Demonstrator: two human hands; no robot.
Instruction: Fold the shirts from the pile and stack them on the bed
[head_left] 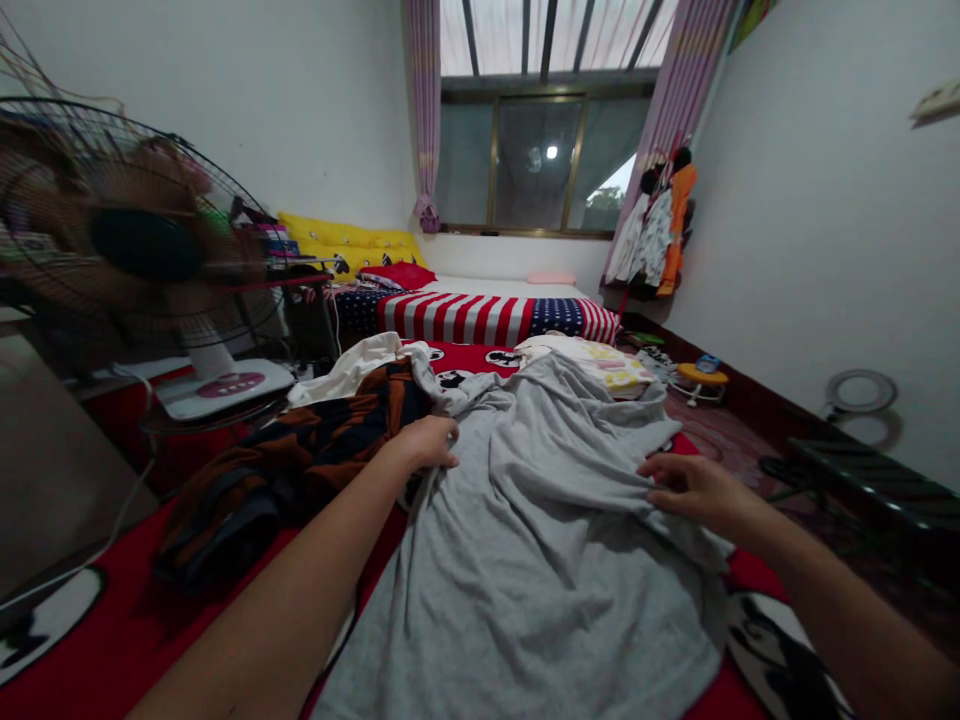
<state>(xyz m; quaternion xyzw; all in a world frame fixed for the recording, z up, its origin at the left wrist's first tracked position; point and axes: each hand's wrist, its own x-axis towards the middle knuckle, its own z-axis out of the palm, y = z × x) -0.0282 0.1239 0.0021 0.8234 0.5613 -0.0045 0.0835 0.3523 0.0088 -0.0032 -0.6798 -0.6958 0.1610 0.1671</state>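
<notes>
A wrinkled light grey shirt (517, 560) lies spread over a red bedcover (112, 640) with panda figures. My left hand (433, 443) is at the shirt's left edge, its fingers closed on the cloth. On the opposite edge my right hand (679, 485) pinches a fold of the same shirt between thumb and fingers. Left of the shirt is a heap of brown-and-black checked clothing (300, 455), with a white garment (352, 365) behind it. Beyond the shirt's far end rests a folded white and yellow cloth (600, 362).
A large fan (146, 240) stands at the left on a round stool. Across the room is another bed with a striped, starred cover (465, 320). On the right are a yellow stool (703, 375), a dark bench (877, 480) and clothes hanging (656, 235) by the window.
</notes>
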